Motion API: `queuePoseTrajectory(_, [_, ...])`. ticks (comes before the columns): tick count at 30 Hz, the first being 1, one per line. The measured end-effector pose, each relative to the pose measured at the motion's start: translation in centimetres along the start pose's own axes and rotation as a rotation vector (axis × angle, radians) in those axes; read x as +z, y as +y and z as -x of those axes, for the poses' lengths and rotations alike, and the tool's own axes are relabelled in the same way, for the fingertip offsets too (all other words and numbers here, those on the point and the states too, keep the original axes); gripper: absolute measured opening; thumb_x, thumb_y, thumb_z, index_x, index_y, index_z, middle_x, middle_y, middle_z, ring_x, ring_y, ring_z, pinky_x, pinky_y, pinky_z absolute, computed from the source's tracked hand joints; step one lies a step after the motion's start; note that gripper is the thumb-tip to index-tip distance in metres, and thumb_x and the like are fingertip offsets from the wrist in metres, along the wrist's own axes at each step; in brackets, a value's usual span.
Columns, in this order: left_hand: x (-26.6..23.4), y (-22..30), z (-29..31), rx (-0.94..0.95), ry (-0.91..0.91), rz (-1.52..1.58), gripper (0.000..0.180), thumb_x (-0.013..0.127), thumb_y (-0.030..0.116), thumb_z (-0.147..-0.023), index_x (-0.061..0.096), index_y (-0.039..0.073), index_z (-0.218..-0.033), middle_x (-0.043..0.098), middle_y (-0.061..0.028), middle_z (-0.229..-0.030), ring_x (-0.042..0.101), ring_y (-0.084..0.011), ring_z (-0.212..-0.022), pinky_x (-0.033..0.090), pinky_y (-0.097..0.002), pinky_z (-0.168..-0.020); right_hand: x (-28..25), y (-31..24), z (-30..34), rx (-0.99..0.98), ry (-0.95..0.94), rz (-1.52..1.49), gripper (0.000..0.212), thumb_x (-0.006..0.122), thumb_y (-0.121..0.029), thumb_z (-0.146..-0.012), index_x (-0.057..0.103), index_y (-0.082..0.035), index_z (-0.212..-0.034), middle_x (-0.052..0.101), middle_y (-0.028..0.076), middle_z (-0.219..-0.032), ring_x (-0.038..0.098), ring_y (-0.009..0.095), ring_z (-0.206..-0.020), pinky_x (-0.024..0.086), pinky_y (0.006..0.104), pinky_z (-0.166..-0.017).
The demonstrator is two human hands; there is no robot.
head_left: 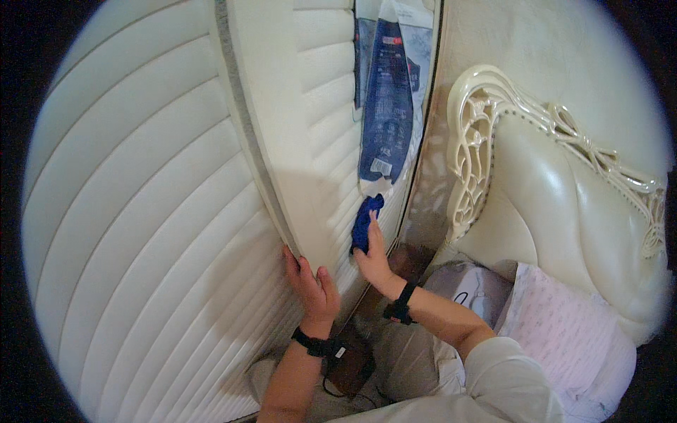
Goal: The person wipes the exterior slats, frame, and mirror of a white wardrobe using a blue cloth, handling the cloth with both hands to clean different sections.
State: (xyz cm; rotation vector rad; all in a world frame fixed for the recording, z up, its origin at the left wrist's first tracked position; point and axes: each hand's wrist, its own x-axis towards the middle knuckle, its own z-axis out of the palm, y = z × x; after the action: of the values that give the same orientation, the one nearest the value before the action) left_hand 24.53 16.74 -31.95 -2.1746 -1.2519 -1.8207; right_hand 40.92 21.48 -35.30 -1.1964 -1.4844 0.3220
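A white slatted wardrobe door [282, 92] stands ajar, with a grey strip along its edge. My left hand [314, 292] holds this edge low down, fingers on one side and thumb on the other. To its right, my right hand [376, 261] presses a dark blue cloth [364, 224] against the white ribbed surface behind the door. Its fingers point upward and partly cover the cloth. Just above the cloth hangs a blue printed package [388, 113] in clear plastic. Each wrist wears a black strap.
To the right, a cream padded headboard [564, 190] with a carved openwork frame leans near the wall. A pale pink pillow [557, 331] and grey bedding [416, 359] lie below it. A dark brown object [352, 366] and a thin black cable lie below my hands.
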Motion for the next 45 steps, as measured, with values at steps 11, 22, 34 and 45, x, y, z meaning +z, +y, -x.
queuePoseTrajectory(11, [-0.2,-1.3,0.7,0.026,-0.069,-0.049,0.056,0.038,0.018,-0.098,0.012,0.009,-0.147,0.009,-0.0291,-0.148,0.014,-0.0462,-0.136,0.016,-0.0535,-0.109,3.2,-5.5,6.7,-0.053,-0.017,0.009,0.076,0.057,-0.006,-0.074,0.025,-0.005,-0.143,0.019,0.020,-0.149,0.014,0.048,-0.135,0.014,0.0530,-0.111])
queuePoseTrajectory(22, [1.2,-1.0,2.2,-0.078,-0.012,0.007,0.060,0.039,0.021,-0.098,0.008,-0.004,-0.144,0.007,-0.0289,-0.148,0.014,-0.0437,-0.137,0.015,-0.0501,-0.110,4.9,-2.6,6.3,-0.083,0.072,-0.066,0.058,0.033,-0.039,-0.095,0.028,-0.007,-0.143,0.016,0.018,-0.151,0.005,0.046,-0.137,0.001,0.0593,-0.109])
queuePoseTrajectory(34, [2.8,-0.5,1.5,-0.082,0.127,0.197,0.086,0.053,0.034,-0.092,-0.004,-0.004,-0.143,0.005,-0.0233,-0.149,0.018,-0.0353,-0.136,0.015,-0.0444,-0.111,3.8,2.3,-0.4,0.039,0.200,-0.070,0.061,0.028,-0.041,-0.097,0.016,-0.006,-0.146,0.006,0.016,-0.153,0.001,0.041,-0.140,-0.001,0.0556,-0.110])
queuePoseTrajectory(45, [3.2,-0.2,1.5,-0.100,0.120,0.216,0.086,0.054,0.025,-0.092,-0.010,-0.001,-0.143,-0.001,-0.0216,-0.150,0.016,-0.0354,-0.137,0.015,-0.0468,-0.111,-1.5,14.9,-13.4,0.090,0.315,0.098,0.057,0.027,-0.030,-0.098,0.013,-0.001,-0.145,0.012,0.018,-0.152,0.012,0.037,-0.139,0.009,0.0396,-0.114])
